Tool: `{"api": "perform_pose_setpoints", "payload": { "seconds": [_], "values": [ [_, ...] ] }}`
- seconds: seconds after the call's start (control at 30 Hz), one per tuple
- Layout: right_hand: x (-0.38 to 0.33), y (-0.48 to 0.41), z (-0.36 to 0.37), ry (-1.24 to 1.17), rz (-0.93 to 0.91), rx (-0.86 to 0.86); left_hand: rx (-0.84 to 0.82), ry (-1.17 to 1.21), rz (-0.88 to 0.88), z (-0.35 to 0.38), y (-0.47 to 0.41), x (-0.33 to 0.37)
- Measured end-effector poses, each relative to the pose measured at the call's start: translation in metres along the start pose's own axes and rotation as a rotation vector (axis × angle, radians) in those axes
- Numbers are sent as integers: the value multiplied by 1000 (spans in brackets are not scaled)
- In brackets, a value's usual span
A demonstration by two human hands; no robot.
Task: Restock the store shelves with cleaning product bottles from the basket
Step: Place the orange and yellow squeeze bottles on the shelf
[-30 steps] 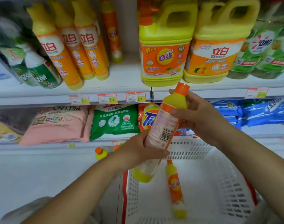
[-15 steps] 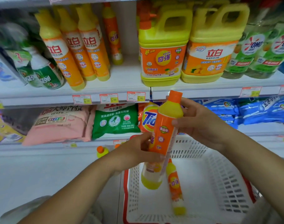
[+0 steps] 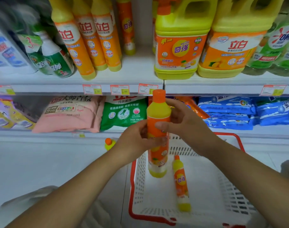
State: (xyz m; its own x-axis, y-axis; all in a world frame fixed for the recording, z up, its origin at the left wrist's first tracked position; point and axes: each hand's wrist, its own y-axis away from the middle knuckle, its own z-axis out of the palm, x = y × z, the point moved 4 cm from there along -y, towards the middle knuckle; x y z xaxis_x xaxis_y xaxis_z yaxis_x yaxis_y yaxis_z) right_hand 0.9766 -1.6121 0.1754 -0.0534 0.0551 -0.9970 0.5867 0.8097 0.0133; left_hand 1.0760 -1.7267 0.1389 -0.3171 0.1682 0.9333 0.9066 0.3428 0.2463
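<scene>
Both hands hold an orange and yellow cleaning bottle (image 3: 158, 112) upright above the white basket (image 3: 229, 191). My left hand (image 3: 137, 139) grips its middle from the left. My right hand (image 3: 186, 122) grips its upper body from the right, thumb across the label. A second, smaller bottle of the same kind (image 3: 181, 183) lies on the basket floor. On the top shelf (image 3: 137, 69) stand several tall orange bottles (image 3: 84, 46), with a bare gap between them and the big yellow jugs (image 3: 180, 43).
Another orange-capped bottle (image 3: 109, 143) shows below the lower shelf edge, left of the basket. Bagged detergents, pink (image 3: 69, 114), green (image 3: 124, 112) and blue (image 3: 239, 111), fill the lower shelf. Green bottles (image 3: 278, 45) stand at the top right.
The held bottle has been turned from tilted with its back label showing to upright with the orange front facing me. The view has moved closer to the shelves.
</scene>
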Motion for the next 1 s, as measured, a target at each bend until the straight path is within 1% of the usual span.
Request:
{"api": "perform_pose_setpoints", "payload": {
  "seconds": [0.13, 0.23, 0.3, 0.37, 0.43, 0.47, 0.57, 0.63, 0.77, 0.93, 1.0],
  "values": [
    [30, -6, 34, 48, 92, -66, 219, 48, -34, -43, 28, -40],
    [87, -9, 59, 305, 198, -72, 397, 80, -105, -82, 57, -82],
    [135, -7, 82, 547, 265, -123, 489, 92, -166, -102, 72, -116],
    [175, -3, 105, 687, 312, -186, 558, 79, -248, -115, 82, -151],
    [202, 2, 124, 747, 347, -217, 583, 61, -319, -120, 85, -184],
    [212, 4, 130, 762, 339, -207, 589, 53, -350, -122, 84, -200],
    [225, 10, 138, 790, 239, -130, 607, 2, -421, -124, 70, -236],
    [231, 11, 138, 808, 193, -112, 614, 0, -431, -125, 54, -250],
    [240, 12, 135, 809, 173, -136, 649, 7, -442, -130, 17, -272],
    [244, 12, 136, 806, 145, -110, 590, -47, -471, -136, -27, -342],
    [244, 13, 137, 808, 147, -99, 595, -14, -478, -127, -31, -344]
  ]
}}
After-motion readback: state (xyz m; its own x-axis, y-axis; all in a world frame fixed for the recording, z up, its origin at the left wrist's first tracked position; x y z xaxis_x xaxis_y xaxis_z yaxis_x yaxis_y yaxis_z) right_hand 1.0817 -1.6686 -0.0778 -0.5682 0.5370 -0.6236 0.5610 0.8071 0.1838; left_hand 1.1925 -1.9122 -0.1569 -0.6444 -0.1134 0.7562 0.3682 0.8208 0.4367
